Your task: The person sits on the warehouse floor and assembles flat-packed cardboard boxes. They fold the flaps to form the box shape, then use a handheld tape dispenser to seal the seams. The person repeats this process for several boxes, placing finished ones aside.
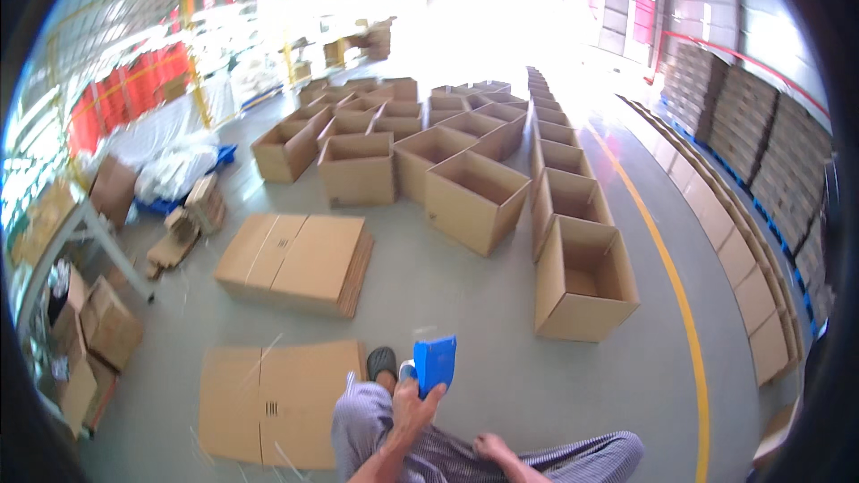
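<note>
My left hand (414, 409) is closed around a blue, box-shaped handheld object (435, 363), raised above my lap. A small white part shows at its left side, but its exact kind cannot be made out. On my striped trousers rests my right hand (489, 446), its fingers curled in with nothing visible in them. Flat folded cardboard (309, 394) lies on the floor just left of my legs. Beyond it sits a thicker stack of flattened cartons (295, 255). Ahead and to the right stands an upright open carton (586, 282), its top flaps not visible.
Many open cartons (358, 170) stand in rows and clusters ahead. A yellow floor line (667, 259) runs along the right, beside a row of leaning cardboard (752, 300) and stacked pallets (787, 125). At left are a metal-legged table (112, 246) and torn boxes (107, 326).
</note>
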### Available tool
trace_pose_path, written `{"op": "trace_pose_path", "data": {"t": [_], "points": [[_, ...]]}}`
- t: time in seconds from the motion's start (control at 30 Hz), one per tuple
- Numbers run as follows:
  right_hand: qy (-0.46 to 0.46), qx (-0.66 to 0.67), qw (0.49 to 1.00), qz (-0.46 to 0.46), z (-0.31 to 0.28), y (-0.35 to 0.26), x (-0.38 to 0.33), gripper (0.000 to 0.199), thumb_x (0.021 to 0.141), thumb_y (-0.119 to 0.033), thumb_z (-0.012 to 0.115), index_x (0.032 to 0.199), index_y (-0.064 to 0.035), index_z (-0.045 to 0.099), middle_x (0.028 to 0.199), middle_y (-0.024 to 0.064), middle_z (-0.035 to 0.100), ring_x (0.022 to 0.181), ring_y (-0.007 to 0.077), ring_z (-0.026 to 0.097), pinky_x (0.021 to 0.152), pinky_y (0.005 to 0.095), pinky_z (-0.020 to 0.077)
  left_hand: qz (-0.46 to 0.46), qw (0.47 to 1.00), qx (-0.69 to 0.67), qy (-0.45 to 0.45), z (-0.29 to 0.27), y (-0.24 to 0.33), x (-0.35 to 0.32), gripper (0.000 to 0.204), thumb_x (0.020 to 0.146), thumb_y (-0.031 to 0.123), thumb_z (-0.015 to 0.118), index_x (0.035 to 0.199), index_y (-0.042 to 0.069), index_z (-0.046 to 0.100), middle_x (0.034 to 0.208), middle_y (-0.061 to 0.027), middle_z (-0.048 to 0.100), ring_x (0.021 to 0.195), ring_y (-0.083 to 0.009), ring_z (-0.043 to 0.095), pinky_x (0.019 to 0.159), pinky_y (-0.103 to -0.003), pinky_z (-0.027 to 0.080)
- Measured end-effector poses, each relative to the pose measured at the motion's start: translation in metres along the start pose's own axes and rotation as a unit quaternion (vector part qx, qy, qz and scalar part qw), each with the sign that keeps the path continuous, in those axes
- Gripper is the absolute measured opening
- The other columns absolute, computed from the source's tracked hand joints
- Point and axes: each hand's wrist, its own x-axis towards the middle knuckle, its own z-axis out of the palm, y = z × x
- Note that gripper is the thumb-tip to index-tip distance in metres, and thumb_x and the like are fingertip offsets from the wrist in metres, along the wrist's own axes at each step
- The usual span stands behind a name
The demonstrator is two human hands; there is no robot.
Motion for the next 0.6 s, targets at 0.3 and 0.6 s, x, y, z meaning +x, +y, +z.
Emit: {"op": "trace_pose_path", "data": {"t": [0.3, 0.6], "points": [[-0.337, -0.177, 0.923, 0.059, -0.079, 0.008, -0.110, 0.054, 0.093, -0.044, 0.055, 0.126, -0.0021, 0.058, 0.123, 0.0160, 0.064, 0.111, 0.0285, 0.061, 0.099, 0.0383, 0.0448, -0.089, 0.903, -0.419, -0.034, -0.043, 0.006, -0.039, 0.042, 0.091, 0.033, 0.068, 0.118, 0.001, 0.060, 0.102, -0.0075, 0.064, 0.091, -0.0150, 0.058, 0.081, -0.032, 0.048], [-0.157, -0.159, 0.972, -0.071, -0.026, -0.012, -0.070, 0.047, 0.093, -0.034, 0.062, 0.121, 0.0032, 0.059, 0.113, 0.0186, 0.066, 0.103, 0.0234, 0.063, 0.091, 0.0350, 0.0492, -0.284, 0.819, -0.352, 0.353, -0.142, -0.100, -0.089, 0.035, 0.093, 0.033, 0.064, 0.106, 0.001, 0.062, 0.092, -0.0047, 0.064, 0.081, -0.0136, 0.058, 0.074, -0.031, 0.049]]}}
